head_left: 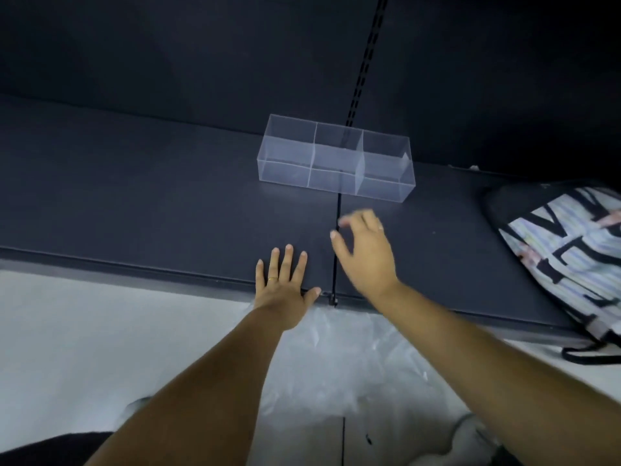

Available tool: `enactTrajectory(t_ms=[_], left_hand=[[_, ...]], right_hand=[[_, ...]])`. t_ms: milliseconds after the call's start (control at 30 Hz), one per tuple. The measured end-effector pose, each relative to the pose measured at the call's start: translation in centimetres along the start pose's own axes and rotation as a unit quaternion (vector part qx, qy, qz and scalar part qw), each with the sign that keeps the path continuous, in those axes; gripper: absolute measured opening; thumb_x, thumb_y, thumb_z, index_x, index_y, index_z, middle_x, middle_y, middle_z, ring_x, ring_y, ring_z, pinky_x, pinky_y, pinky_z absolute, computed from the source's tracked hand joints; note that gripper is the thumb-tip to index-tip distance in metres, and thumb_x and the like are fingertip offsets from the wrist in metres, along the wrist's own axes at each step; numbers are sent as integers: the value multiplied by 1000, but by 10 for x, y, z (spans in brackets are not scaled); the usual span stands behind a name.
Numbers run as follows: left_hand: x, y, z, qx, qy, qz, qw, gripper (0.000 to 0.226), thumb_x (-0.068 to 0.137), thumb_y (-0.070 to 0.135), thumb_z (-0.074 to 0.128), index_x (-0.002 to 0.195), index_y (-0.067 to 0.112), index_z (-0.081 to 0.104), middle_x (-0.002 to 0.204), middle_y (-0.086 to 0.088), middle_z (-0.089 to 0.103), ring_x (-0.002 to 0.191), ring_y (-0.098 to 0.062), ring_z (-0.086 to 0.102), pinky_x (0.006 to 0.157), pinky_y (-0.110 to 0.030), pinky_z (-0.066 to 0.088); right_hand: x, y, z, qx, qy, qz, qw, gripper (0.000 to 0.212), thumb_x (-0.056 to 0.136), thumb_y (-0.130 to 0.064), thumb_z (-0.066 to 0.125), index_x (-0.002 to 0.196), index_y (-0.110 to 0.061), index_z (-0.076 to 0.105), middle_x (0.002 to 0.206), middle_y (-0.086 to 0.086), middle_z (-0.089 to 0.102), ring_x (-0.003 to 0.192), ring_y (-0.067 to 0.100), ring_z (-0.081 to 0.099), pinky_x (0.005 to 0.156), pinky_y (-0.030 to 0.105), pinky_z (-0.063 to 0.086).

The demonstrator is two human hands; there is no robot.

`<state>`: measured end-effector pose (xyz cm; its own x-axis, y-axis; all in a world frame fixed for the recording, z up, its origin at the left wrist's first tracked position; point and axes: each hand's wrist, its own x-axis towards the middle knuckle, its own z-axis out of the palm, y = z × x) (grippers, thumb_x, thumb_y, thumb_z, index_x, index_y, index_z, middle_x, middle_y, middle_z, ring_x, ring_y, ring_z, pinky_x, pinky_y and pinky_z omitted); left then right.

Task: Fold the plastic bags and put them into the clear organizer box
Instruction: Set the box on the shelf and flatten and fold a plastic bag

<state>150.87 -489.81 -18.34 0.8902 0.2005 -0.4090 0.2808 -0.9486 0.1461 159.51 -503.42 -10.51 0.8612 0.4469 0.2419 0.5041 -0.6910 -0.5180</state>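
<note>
A clear organizer box with three compartments stands on the dark shelf, and I see nothing inside it. My left hand lies flat on the shelf near its front edge, fingers straight and spread. To its right, my right hand hovers just short of the box, fingers loosely curled around nothing. Clear plastic bags hang below the shelf edge, under my forearms.
A patterned drawstring bag lies at the right end of the shelf. Behind the box, a slotted rail runs up the dark back wall. Pale floor shows below the shelf.
</note>
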Motion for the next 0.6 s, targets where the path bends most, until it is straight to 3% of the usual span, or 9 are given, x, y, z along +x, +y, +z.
enactTrajectory(t_ms=[67,100,133,200,267,333,400,500,600], left_hand=[[-1,1,-5,-2,-20,-2,1000,74,94,65,17,145,32,-26,153,1,-36,140,-25,-33,108,-48,-24],[-1,1,-8,-6,-30,0,1000,75,94,65,18,146,32,-25,153,1,-36,140,-24,-33,109,-48,-23],[-3,0,-11,-11,-39,5,999,76,94,66,19,147,32,-24,153,2,-35,140,-24,-33,110,-48,-22],[-8,-5,-17,-14,-55,18,998,77,93,67,20,148,32,-20,154,2,-33,141,-23,-31,112,-47,-18],[-20,-12,-22,-22,-82,29,996,77,93,68,21,150,32,-16,156,5,-30,143,-20,-28,114,-45,-14],[-38,-19,-27,-34,-113,35,992,75,93,68,20,151,31,-10,157,6,-27,144,-17,-24,116,-43,-9],[-59,-23,-33,-47,-130,36,990,73,94,66,19,153,28,-2,159,5,-20,146,-16,-18,117,-42,-5],[-92,-22,-53,-173,-147,20,974,73,92,69,23,152,27,18,162,6,3,148,-13,-1,117,-38,2],[-122,-8,-91,-389,-155,40,907,79,79,74,42,147,37,28,156,16,22,140,-5,21,107,-27,20]], right_hand=[[-74,-3,2,7,30,-4,1000,26,85,-42,56,90,-17,59,97,-1,52,89,19,53,77,38,48],[-108,-2,7,-33,-7,9,999,34,81,-50,57,96,-19,60,102,-2,53,93,20,54,81,38,48],[-135,2,13,-90,-77,36,992,50,78,-57,58,112,-21,59,117,0,53,107,23,53,92,40,45],[-169,18,21,-187,-229,89,951,81,78,-62,59,145,-25,32,149,2,31,136,27,32,111,43,25],[-171,37,20,-213,-243,85,942,70,88,-49,56,147,-27,27,151,1,26,137,24,27,111,37,21],[-155,43,11,-202,-240,53,948,36,93,-34,52,126,-21,55,132,2,48,122,22,42,100,31,30],[-134,39,-5,-136,-224,54,964,21,92,-28,56,101,-13,69,107,5,62,105,24,53,87,30,36],[-103,23,-45,23,-200,98,975,22,87,-24,68,77,-4,68,85,13,62,83,30,59,74,33,41],[-75,3,-101,171,-199,129,956,29,90,-27,65,70,-7,67,81,17,67,73,22,59,79,33,47]])
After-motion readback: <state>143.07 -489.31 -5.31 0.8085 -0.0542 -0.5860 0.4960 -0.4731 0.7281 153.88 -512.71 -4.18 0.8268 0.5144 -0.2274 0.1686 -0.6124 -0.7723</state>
